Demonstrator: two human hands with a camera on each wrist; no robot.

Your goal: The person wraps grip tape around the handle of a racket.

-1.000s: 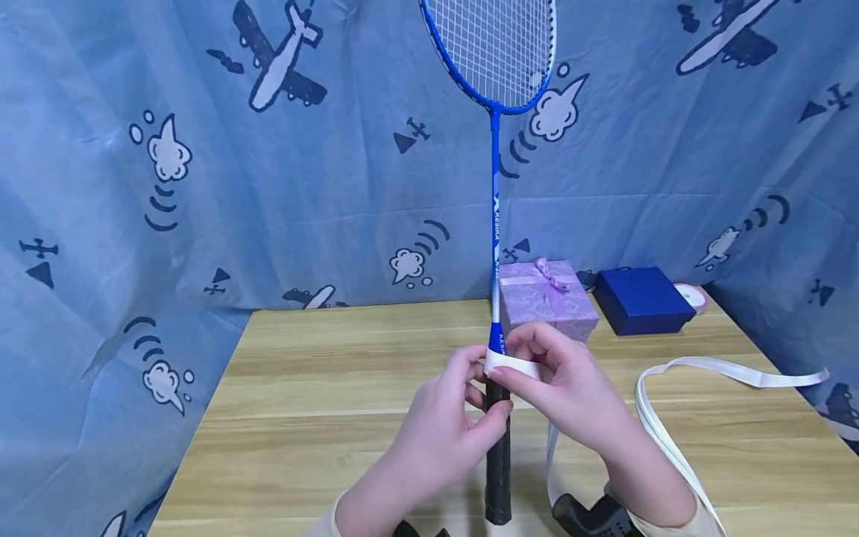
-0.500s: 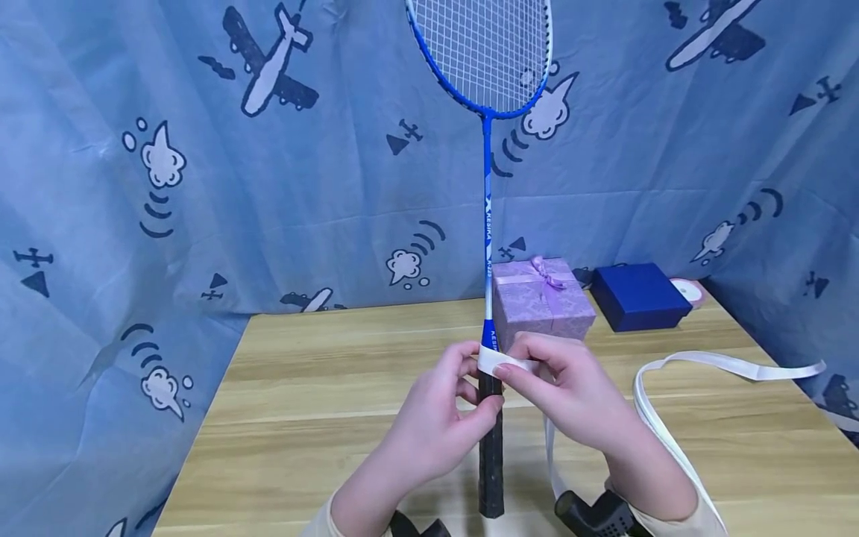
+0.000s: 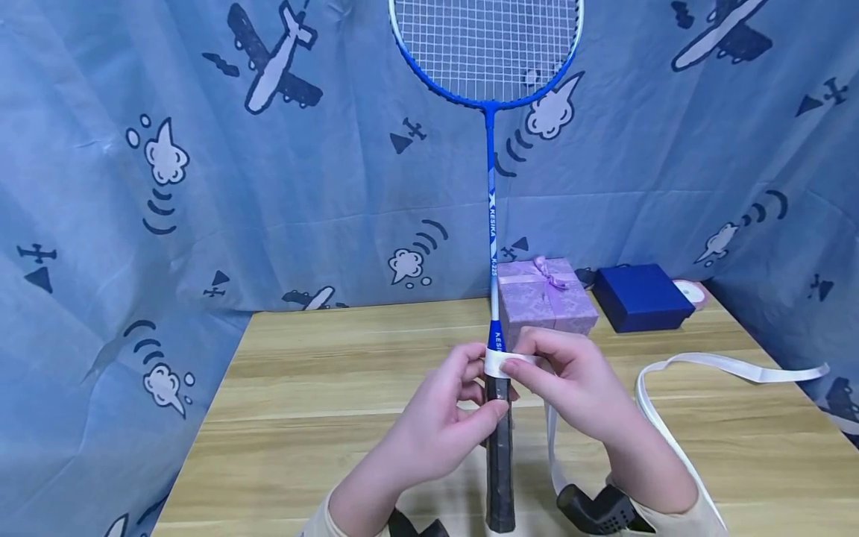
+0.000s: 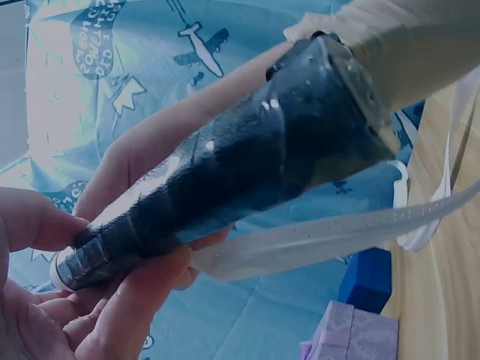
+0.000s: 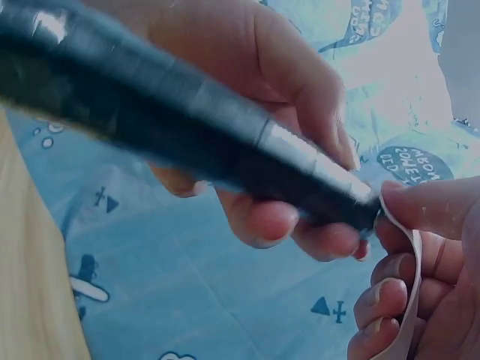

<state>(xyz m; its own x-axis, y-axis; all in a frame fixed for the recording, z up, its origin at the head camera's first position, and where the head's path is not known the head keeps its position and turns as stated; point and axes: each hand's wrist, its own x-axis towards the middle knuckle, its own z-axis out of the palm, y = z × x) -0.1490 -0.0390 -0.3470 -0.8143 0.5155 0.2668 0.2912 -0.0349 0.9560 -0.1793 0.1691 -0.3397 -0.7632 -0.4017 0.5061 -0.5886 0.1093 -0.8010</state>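
Observation:
A blue and white badminton racket (image 3: 492,156) stands upright, its strung head cut off by the top of the head view. My left hand (image 3: 439,425) grips the upper part of its black handle (image 3: 499,477), thumb in front and fingers behind. White tape (image 3: 496,363) goes around the top of the handle, just below the blue cone. My right hand (image 3: 584,380) pinches this tape close to the handle's right side. From the right hand the tape hangs down in a loose length, seen in the left wrist view as a pale strip (image 4: 300,244).
Behind the hands stand a lilac gift box (image 3: 546,294) with a bow and a dark blue box (image 3: 643,298). A pink and white roll (image 3: 691,293) lies beside them. More white tape (image 3: 731,365) curves over the wooden table (image 3: 322,388) at right. A patterned blue curtain (image 3: 322,171) hangs behind.
The racket has turned about its shaft, so its head now faces the camera more broadly. The tape band, slanted before, now lies nearly level around the handle. Both hands keep their hold.

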